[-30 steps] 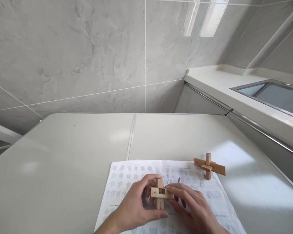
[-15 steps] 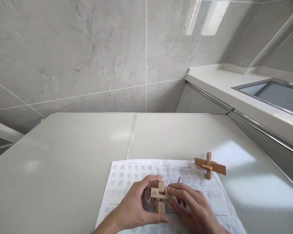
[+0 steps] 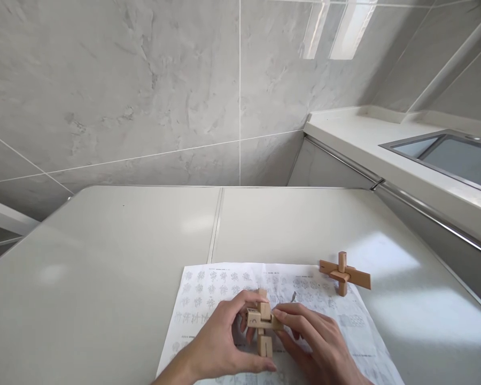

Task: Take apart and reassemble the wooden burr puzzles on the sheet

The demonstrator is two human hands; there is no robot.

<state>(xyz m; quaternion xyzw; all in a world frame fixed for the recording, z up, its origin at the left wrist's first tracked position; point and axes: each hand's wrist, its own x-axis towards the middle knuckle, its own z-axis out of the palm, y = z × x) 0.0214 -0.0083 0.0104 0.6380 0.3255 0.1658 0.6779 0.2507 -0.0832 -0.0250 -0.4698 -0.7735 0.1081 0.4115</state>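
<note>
Low in the middle of the head view, both hands hold a light wooden interlocking puzzle [image 3: 260,323] above a printed sheet [image 3: 192,299]. My left hand [image 3: 220,339] curls around its left side, fingers on the top and behind, thumb below by the lower block. Dark marks show on several of the block ends. My right hand [image 3: 312,334] pinches the right end of the crossing piece between thumb and fingers. Some fingertips of the left hand are hidden behind the puzzle.
A darker wooden cross-shaped puzzle [image 3: 343,275] stands at the sheet's upper right corner. The pale table [image 3: 104,278] has a seam running away from me. A white counter [image 3: 356,125] with a sink [image 3: 457,155] lies to the right, and a grey tiled wall [image 3: 144,80] is behind.
The lower block has shifted slightly down and the upper block has tilted or slid a little within the puzzle. Both hands keep nearly the same places.
</note>
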